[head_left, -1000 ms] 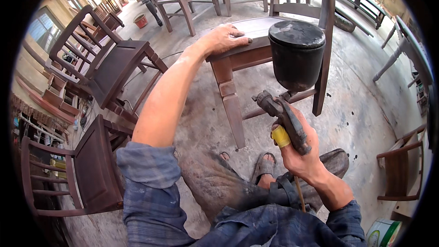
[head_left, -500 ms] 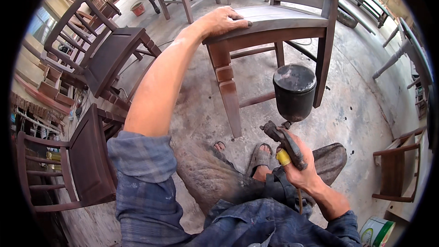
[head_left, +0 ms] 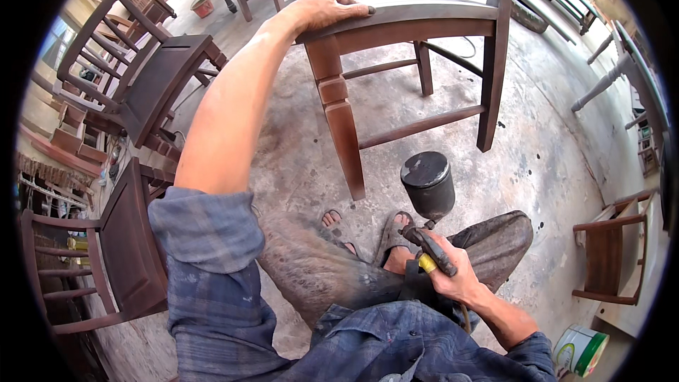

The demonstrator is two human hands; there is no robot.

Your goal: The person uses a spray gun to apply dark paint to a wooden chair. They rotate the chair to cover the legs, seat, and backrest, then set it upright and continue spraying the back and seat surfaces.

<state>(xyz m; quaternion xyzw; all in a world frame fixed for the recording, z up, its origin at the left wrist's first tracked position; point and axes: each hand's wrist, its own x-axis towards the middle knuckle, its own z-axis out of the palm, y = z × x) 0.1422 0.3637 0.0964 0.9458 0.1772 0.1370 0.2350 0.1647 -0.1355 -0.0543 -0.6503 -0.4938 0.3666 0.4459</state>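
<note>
In front of me stands a dark brown wooden chair (head_left: 417, 34), its side toward me and its backrest at the right. My left hand (head_left: 324, 11) grips the seat's front left corner, thumb along the edge and fingertips darkened. Below it, the tapered front leg (head_left: 345, 145) points down toward the floor. My right hand (head_left: 456, 276) is wrapped round a spray gun (head_left: 436, 251) low over my lap, near my knee. A black paint cup (head_left: 430, 187) sits on top of the gun, apart from the chair. A yellow fitting (head_left: 428, 263) shows at the gun's near side.
Two more dark chairs, one upper left (head_left: 166, 74) and one lower left (head_left: 134, 240), flank me. A red bucket (head_left: 202, 6) stands farther back. At the right are a grey-legged table (head_left: 601, 88), a small brown wooden piece (head_left: 608, 262) and a white-green tub (head_left: 580, 350).
My right hand has lowered the spray gun toward my lap, away from the chair's seat. My left hand keeps its hold on the seat corner. The whole view has shifted slightly.
</note>
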